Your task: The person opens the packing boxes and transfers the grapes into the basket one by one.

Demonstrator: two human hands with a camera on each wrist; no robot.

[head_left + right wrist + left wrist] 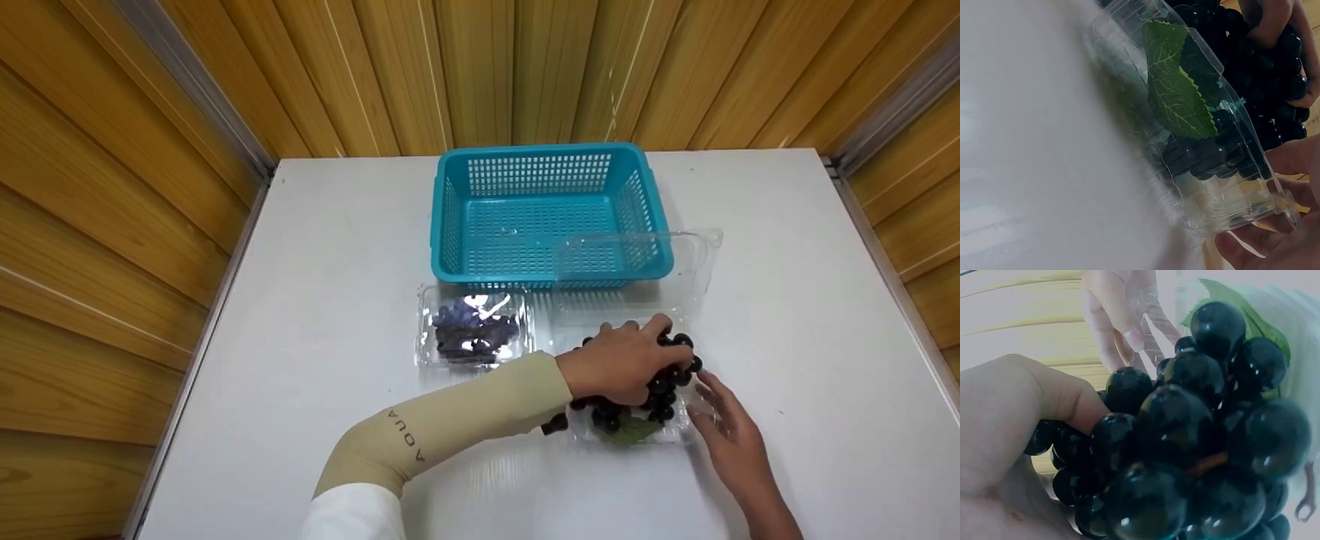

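Note:
My left hand grips a bunch of dark grapes, fingers spread over its top and thumb along its side. Beneath the bunch is a clear plastic clamshell box, its lid raised and leaning over the basket's front corner. A green leaf on the bunch hangs inside the box near the wall. A brown stem sticks out past the box's left side. My right hand is at the box's right wall, fingers relaxed and fingertips right at the rim.
A turquoise plastic basket stands at the back middle of the white table. In front of it is another clear box, closed, with dark grapes inside. Wood-look panels enclose the back and sides.

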